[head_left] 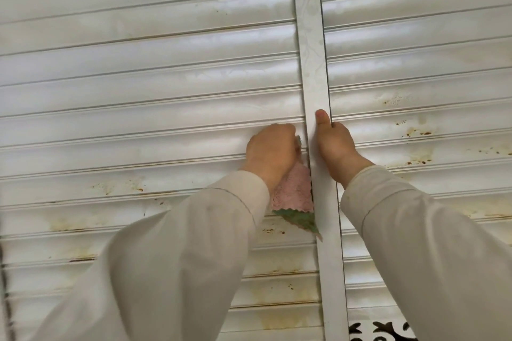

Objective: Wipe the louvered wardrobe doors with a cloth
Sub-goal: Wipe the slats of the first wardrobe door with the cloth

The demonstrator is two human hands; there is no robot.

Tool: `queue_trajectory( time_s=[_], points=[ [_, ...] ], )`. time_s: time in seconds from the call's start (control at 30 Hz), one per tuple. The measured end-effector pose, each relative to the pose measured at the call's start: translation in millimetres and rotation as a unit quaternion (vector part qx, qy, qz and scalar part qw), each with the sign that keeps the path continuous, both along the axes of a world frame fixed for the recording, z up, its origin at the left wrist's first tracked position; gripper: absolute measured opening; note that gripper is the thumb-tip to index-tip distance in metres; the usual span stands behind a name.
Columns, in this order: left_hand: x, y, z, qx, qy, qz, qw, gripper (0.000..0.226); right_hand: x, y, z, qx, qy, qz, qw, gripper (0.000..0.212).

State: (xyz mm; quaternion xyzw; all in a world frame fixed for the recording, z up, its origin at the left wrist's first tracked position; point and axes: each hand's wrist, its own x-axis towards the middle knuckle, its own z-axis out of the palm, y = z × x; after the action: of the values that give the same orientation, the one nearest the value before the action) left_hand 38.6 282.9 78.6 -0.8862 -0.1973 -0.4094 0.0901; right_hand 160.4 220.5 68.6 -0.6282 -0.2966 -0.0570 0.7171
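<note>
Hanging below the left hand's (270, 153) grip, cloth (293, 196) touches louvers (155, 108).

Even, soft, fairly bright light; no hard shadows. Pale sheen along the curved faces of the door slats (155, 69), strongest upper left. Thin dark lines under each slat lip. Slats bow slightly toward the frame edges, wide-angle. Overall slightly soft; sleeves (171, 263) at the bottom least sharp.

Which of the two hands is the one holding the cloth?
The left hand. It grips the pink and green cloth against the slats, while the right hand holds only the vertical door frame, thumb pointing up.
</note>
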Motion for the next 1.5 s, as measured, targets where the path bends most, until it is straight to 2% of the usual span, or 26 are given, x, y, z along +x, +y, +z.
queue_trajectory(
  time_s=[0.27,0.4,0.63,0.73,0.83,0.93,1.07,1.17,1.3,1.43,1.5],
  points=[
    [-66,49,3,-0.042,0.005,0.143,0.989,0.018,-5,-1,0,-0.002,0.012,-0.009,1.0,0.064],
    [-98,76,1,-0.076,-0.007,0.193,0.978,0.017,-14,3,1,-0.005,0.014,-0.024,1.0,0.07],
    [-102,90,-1,-0.066,-0.014,0.17,0.983,0.017,-17,10,-5,-0.008,0.054,-0.074,0.996,0.069],
    [-106,94,-1,-0.064,-0.01,0.145,0.987,0.016,-38,23,-11,-0.059,0.111,-0.173,0.977,0.07],
    [-117,101,-2,-0.064,-0.012,0.128,0.99,0.014,-63,38,-11,-0.075,0.111,-0.271,0.953,0.069],
    [-145,127,-3,-0.068,-0.015,0.131,0.989,0.012,-88,60,-14,-0.101,0.064,-0.336,0.934,0.079],
    [-191,171,-3,-0.077,-0.018,0.156,0.985,0.018,-132,106,-19,-0.096,-0.089,-0.363,0.923,0.076],
    [-218,197,-3,-0.089,-0.018,0.16,0.983,0.019,-167,141,-13,-0.072,-0.198,-0.342,0.916,0.072],
    [-255,240,-2,-0.099,-0.029,0.164,0.981,0.018,-194,179,1,-0.089,-0.323,-0.309,0.89,0.068],
    [-284,276,-1,-0.128,-0.053,0.161,0.977,0.015,-211,208,12,-0.151,-0.356,-0.279,0.879,0.078],
    [-295,289,0,-0.15,-0.069,0.151,0.975,0.023,-215,216,12,-0.193,-0.354,-0.266,0.875,0.089]
  ],
)
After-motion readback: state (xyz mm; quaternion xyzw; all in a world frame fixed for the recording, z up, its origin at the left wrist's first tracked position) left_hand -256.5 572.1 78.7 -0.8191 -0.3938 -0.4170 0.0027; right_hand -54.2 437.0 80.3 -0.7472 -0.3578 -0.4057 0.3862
